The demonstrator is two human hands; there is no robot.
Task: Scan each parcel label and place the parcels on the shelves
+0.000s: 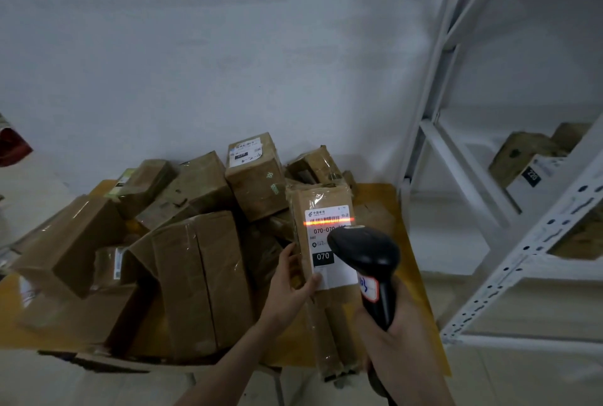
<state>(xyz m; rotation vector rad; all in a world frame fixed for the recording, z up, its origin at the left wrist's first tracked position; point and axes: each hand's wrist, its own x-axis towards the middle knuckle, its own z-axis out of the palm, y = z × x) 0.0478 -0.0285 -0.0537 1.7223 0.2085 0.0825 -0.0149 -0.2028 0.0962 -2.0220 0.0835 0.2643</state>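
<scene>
Mid-scan on one long, flat parcel (321, 262), held up at the near right of the worktop (378, 200). Left hand (288, 288) gripping the parcel's left edge, thumb pressed on the lower corner of the white label (329, 242), fingers wrapped behind. Right hand (401, 337) closed around the handle of a black barcode scanner (365, 258), head aimed at the label. Orange scan line (326, 222) lying across the barcode near the label's top; "070" printed large lower down. No telling from here whether the read has registered.

Most of the job apparently still ahead. A heap of brown cardboard parcels (182, 242) piled over the left and far part of the worktop, tilted and leaning on one another; one upright box (254, 177) at the far side showing a label of its own. Count unclear, but roughly ten or more waiting.

On the right, white metal shelves (509, 275), with at least a couple of parcels (525, 160) already lying on a middle level, one marked "220". Likely a few placed so far. Upper level in view bare, lowest level partly hidden behind the frame.

Next in order, probably: confirm the scan, then carry this parcel right to the shelves.
</scene>
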